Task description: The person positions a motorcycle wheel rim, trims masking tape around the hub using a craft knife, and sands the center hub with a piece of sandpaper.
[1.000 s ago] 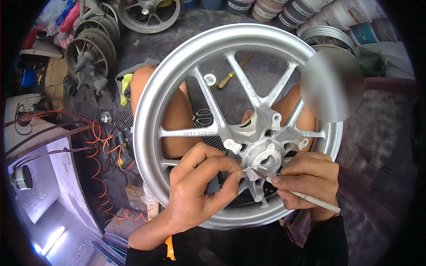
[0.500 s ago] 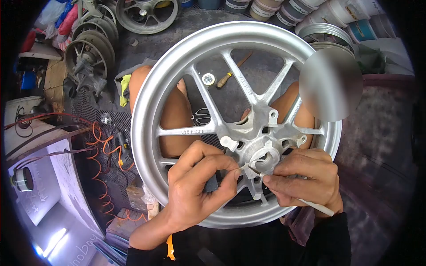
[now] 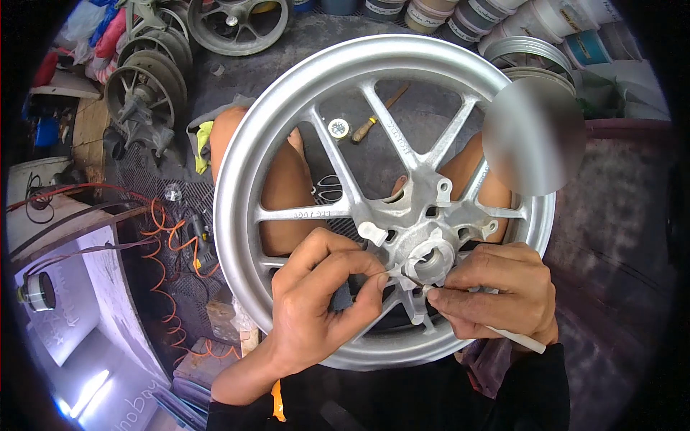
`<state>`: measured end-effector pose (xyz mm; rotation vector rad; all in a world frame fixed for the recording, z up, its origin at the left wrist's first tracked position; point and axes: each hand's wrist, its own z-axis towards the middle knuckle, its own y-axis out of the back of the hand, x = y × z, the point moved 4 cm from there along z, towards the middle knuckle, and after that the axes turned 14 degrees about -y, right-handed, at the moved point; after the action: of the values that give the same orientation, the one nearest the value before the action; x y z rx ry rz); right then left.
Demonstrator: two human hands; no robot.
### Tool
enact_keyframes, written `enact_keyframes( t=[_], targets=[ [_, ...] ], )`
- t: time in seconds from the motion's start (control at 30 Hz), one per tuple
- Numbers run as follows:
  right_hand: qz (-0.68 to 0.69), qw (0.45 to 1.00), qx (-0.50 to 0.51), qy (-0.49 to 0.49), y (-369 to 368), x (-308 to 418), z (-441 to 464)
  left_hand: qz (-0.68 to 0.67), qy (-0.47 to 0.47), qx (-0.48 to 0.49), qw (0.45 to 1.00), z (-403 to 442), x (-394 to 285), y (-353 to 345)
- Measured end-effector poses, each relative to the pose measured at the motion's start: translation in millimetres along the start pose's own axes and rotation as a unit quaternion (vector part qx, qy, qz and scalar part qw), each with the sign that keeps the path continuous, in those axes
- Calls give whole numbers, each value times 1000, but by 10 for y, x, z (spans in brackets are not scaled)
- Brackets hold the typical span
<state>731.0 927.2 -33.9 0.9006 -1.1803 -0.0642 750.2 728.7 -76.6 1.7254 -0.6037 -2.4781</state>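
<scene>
A silver wheel (image 3: 248, 133) with several spokes lies across the person's lap, its hub (image 3: 430, 260) toward the lower right. My left hand (image 3: 327, 294) pinches the edge of a small whitish piece of tape (image 3: 404, 279) beside the hub. On the other side, my right hand (image 3: 496, 291) grips a thin white-handled tool (image 3: 519, 340), its tip close to the tape below the hub opening. Whether the tip touches the tape is too small to tell.
Scissors (image 3: 329, 188), a screwdriver (image 3: 364, 129) and a tape roll (image 3: 338, 129) lie on the floor behind the spokes. More wheels (image 3: 147, 93) stand upper left. Labelled tubs (image 3: 478, 20) line the back. An orange coiled hose (image 3: 171, 287) runs along the left.
The wheel has shifted slightly left and up in view. My right hand's tool has moved a little left and lies lower against the tape, its handle end lower.
</scene>
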Motion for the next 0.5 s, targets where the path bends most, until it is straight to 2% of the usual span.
enact_keyframes(
  t=[0.27, 0.5],
  targets=[
    [12, 1000, 2, -9, -4, -7, -5, -2, 7, 3, 1000, -4, 1, -7],
    [17, 999, -43, -24, -35, -46, -34, 2, 5, 1, 1000, -15, 8, -7]
  ],
)
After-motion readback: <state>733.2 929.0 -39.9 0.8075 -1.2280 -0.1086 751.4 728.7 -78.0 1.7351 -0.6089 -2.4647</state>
